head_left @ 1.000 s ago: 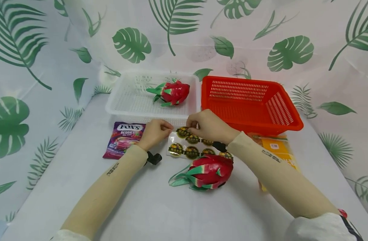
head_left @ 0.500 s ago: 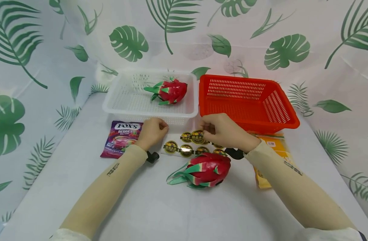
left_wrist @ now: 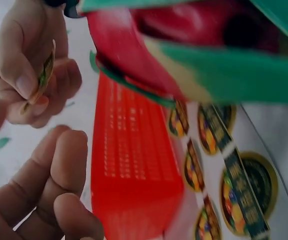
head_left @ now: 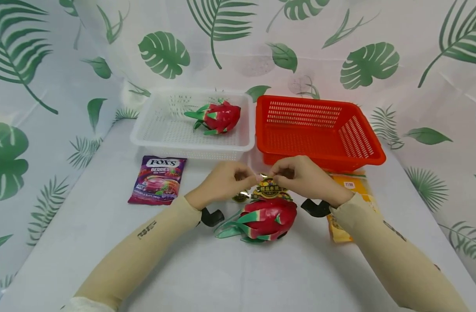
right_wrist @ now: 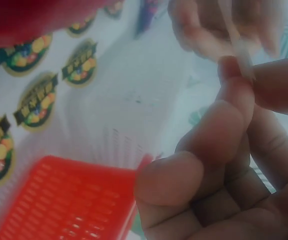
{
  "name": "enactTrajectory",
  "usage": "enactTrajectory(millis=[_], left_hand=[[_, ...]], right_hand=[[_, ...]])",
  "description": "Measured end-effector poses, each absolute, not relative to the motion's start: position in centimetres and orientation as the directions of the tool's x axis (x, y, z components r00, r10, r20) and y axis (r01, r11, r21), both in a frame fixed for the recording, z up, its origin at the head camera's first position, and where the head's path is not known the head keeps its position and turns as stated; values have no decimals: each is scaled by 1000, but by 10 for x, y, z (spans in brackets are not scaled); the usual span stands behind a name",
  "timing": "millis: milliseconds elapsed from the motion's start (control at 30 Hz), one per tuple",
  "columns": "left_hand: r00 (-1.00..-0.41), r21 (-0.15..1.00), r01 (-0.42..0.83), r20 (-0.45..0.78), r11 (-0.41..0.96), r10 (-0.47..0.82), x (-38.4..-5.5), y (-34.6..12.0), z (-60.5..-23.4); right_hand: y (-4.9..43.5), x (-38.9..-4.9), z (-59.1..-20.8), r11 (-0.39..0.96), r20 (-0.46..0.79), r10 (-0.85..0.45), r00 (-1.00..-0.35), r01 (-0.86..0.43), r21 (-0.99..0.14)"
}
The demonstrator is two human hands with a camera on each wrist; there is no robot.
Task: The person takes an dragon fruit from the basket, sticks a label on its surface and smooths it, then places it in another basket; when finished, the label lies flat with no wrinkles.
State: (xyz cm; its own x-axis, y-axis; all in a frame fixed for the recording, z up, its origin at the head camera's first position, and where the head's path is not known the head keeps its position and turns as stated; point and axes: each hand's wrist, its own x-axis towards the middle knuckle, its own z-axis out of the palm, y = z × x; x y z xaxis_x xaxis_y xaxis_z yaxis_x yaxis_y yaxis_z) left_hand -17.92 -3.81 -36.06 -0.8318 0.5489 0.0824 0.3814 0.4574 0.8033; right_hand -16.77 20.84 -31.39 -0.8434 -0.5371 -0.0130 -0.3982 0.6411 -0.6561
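Observation:
In the head view, my right hand (head_left: 300, 175) pinches a round black-and-gold fruit label sticker (head_left: 270, 189) between thumb and index finger. My left hand (head_left: 232, 180) is close beside the sticker's left edge; in the left wrist view its thumb and fingers stand apart, with the sticker (left_wrist: 44, 75) beyond them in the other hand. A red dragon fruit (head_left: 271, 216) with green scales lies on the table just below the hands. Behind it is the white sticker sheet (left_wrist: 211, 180) with several round labels, mostly hidden in the head view.
At the back left stands a white basket (head_left: 193, 149) with another dragon fruit (head_left: 222, 118) inside. Beside it is a red basket (head_left: 320, 151). A purple Fox's candy bag (head_left: 158, 180) lies on the left, and a yellow packet (head_left: 341, 229) partly under the right forearm.
The right hand has lifted off the sheet with a sticker and moved right and nearer. The left hand has left the sheet's left edge and come over to the right hand.

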Motion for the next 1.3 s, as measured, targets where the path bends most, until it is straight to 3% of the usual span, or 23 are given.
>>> enactTrajectory(millis=[133,300,733,1300], left_hand=[[-774,806,425,88,412,627,-174,-30,-358],[-743,822,411,53,393,667,-171,-23,-359],[-742,829,361,-22,427,670,-167,-18,-360],[-726,755,438,-23,488,687,-163,-14,-360]], right_hand=[[216,-162,-316,643,-55,-510,-859,-337,-688],[223,-155,-322,658,-94,-473,-876,-280,-699],[235,-134,-337,704,-94,-432,-897,-270,-656],[229,-130,-338,767,-99,-426,-899,-301,-567]])
